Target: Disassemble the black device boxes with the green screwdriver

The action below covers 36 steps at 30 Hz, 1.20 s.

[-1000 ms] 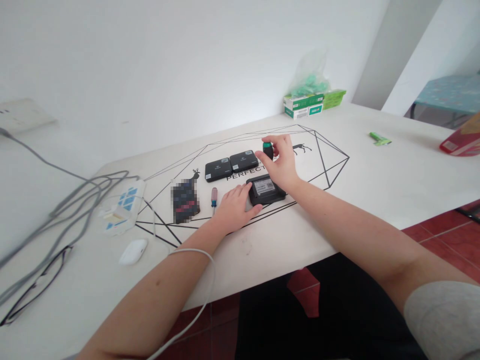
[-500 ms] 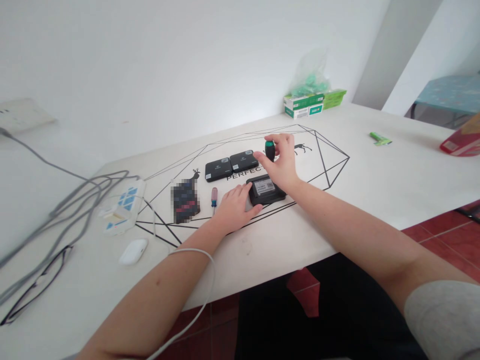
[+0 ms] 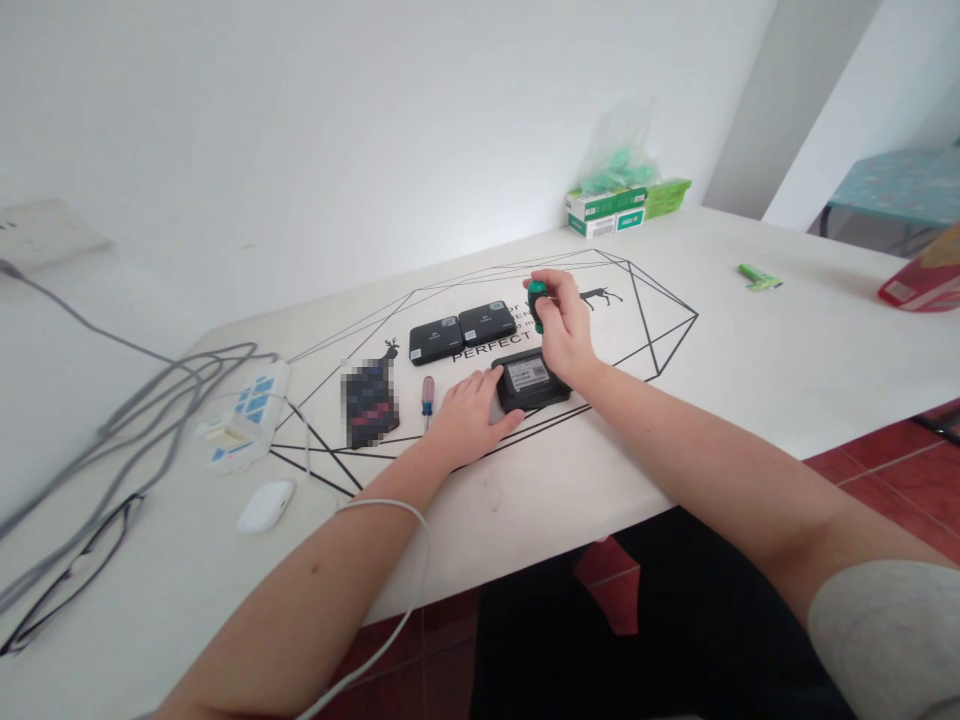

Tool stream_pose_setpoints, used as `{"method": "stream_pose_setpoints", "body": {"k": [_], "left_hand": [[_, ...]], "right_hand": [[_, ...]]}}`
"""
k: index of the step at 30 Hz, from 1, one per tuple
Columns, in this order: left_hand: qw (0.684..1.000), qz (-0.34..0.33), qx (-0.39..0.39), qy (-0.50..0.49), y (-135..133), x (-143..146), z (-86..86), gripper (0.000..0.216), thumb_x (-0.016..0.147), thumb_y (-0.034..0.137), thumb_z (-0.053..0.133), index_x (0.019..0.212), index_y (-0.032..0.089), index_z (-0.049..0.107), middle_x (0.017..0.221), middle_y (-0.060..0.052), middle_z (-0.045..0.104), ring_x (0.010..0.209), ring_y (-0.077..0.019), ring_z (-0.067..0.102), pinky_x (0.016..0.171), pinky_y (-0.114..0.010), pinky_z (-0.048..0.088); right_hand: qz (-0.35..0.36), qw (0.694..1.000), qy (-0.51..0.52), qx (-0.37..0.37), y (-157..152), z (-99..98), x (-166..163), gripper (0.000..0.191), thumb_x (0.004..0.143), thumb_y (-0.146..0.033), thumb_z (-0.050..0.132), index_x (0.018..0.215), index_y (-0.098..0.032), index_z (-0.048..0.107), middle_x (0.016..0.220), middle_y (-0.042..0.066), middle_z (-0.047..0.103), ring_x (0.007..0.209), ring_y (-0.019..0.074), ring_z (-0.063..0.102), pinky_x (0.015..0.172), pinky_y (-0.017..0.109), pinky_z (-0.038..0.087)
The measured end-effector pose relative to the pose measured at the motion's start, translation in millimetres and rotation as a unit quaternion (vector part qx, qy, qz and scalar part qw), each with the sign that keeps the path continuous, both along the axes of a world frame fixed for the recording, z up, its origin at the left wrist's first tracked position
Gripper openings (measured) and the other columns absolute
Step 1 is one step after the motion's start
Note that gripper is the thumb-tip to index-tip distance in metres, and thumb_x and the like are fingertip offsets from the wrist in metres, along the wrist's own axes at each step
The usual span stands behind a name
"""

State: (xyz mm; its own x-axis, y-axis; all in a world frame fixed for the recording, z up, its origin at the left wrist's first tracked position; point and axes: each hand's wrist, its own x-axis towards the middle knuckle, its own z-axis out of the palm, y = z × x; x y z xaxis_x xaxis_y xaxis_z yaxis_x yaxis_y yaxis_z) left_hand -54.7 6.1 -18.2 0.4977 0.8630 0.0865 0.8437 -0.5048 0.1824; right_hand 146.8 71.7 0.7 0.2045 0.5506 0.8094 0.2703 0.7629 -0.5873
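My right hand [image 3: 564, 330] is closed around a green-handled screwdriver [image 3: 536, 303], which stands upright over the far edge of a small black device [image 3: 529, 381] lying label-up on the white table [image 3: 675, 400]. My left hand [image 3: 470, 414] rests on the table with its fingers pressed flat against the device's left side. Two similar black devices [image 3: 461, 332] lie side by side just behind it. A small screwdriver with a red and blue handle [image 3: 427, 395] lies left of my left hand.
A blurred dark object [image 3: 367, 402] sits left of the small screwdriver. A power strip [image 3: 244, 415] with grey cables, a white mouse [image 3: 267, 503] and glasses [image 3: 67, 575] are at the left. Green boxes with a plastic bag [image 3: 626, 195] stand at the back; a red packet [image 3: 922, 283] lies far right.
My right hand has turned on the green screwdriver handle, the fingers wrapping closer round it and shifting slightly. My left hand and the black device have stayed put.
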Motion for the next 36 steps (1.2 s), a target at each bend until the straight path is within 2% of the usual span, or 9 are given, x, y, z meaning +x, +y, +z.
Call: {"method": "stream_pose_setpoints", "body": {"k": [3,7,13,19,22,25,31,36], "left_hand": [[1.000,0.002,0.003,0.003,0.0,0.3,-0.4,0.079,0.100,0.059,0.049,0.160,0.010,0.034,0.163,-0.022,0.045,0.154,-0.0386,0.038,0.125,-0.054,0.032],[1.000,0.000,0.003,0.000,0.3,0.0,-0.1,0.079,0.100,0.060,0.050,0.160,0.011,0.034,0.163,-0.022,0.045,0.154,-0.0387,0.039,0.125,-0.054,0.033],[1.000,0.001,-0.003,-0.003,0.6,-0.6,0.6,0.079,0.100,0.061,0.049,0.161,0.013,0.034,0.163,-0.021,0.045,0.154,-0.0390,0.038,0.125,-0.055,0.032],[1.000,-0.002,0.005,-0.007,1.5,-0.8,-1.7,0.078,0.100,0.061,0.049,0.161,0.015,0.034,0.162,-0.020,0.046,0.154,-0.0380,0.039,0.125,-0.054,0.032],[1.000,-0.001,0.003,-0.009,1.2,-1.0,-1.6,0.078,0.100,0.061,0.049,0.160,0.013,0.034,0.163,-0.021,0.046,0.154,-0.0385,0.039,0.125,-0.055,0.032],[1.000,-0.002,0.002,-0.008,0.9,-1.0,-0.7,0.078,0.100,0.060,0.050,0.160,0.013,0.035,0.163,-0.021,0.045,0.154,-0.0390,0.039,0.125,-0.055,0.032],[1.000,-0.008,0.010,-0.013,1.4,-1.4,-1.6,0.077,0.100,0.059,0.052,0.160,0.013,0.036,0.161,-0.022,0.048,0.152,-0.0390,0.041,0.123,-0.056,0.035],[1.000,-0.005,0.010,-0.011,2.3,-1.7,-3.3,0.077,0.100,0.059,0.052,0.161,0.015,0.035,0.162,-0.021,0.046,0.153,-0.0388,0.040,0.124,-0.057,0.033]], "right_hand": [[-0.038,0.999,-0.028,0.020,-1.0,3.4,0.4,0.023,0.101,-0.035,0.054,0.121,-0.028,0.058,0.117,0.007,0.062,0.105,0.0227,0.061,0.089,0.044,0.058],[-0.067,0.996,-0.051,0.015,1.1,4.5,0.1,0.036,0.089,-0.036,0.072,0.121,-0.027,0.058,0.113,0.007,0.056,0.103,0.0236,0.058,0.089,0.046,0.058],[-0.057,0.998,-0.027,0.011,3.5,-0.7,-0.3,0.045,0.094,-0.033,0.061,0.138,-0.028,0.050,0.108,0.006,0.061,0.089,0.0207,0.060,0.085,0.044,0.059],[-0.012,1.000,-0.015,0.013,2.1,0.1,1.7,0.034,0.104,-0.032,0.041,0.134,-0.028,0.058,0.118,0.007,0.068,0.104,0.0222,0.064,0.101,0.047,0.056],[-0.045,0.998,-0.030,0.029,1.5,3.7,1.7,0.028,0.100,-0.035,0.053,0.125,-0.028,0.064,0.115,0.007,0.063,0.106,0.0234,0.061,0.101,0.048,0.056],[-0.084,0.995,-0.054,0.021,2.4,5.2,1.3,0.032,0.091,-0.036,0.070,0.121,-0.028,0.067,0.107,0.006,0.055,0.100,0.0237,0.058,0.097,0.051,0.058],[-0.074,0.996,-0.052,0.020,5.4,1.0,1.3,0.044,0.096,-0.035,0.060,0.139,-0.029,0.055,0.105,0.007,0.058,0.091,0.0220,0.058,0.086,0.045,0.060],[-0.072,0.996,-0.042,0.035,3.9,2.3,0.2,0.038,0.094,-0.028,0.057,0.131,-0.027,0.059,0.105,0.007,0.062,0.094,0.0220,0.061,0.077,0.041,0.060]]}}
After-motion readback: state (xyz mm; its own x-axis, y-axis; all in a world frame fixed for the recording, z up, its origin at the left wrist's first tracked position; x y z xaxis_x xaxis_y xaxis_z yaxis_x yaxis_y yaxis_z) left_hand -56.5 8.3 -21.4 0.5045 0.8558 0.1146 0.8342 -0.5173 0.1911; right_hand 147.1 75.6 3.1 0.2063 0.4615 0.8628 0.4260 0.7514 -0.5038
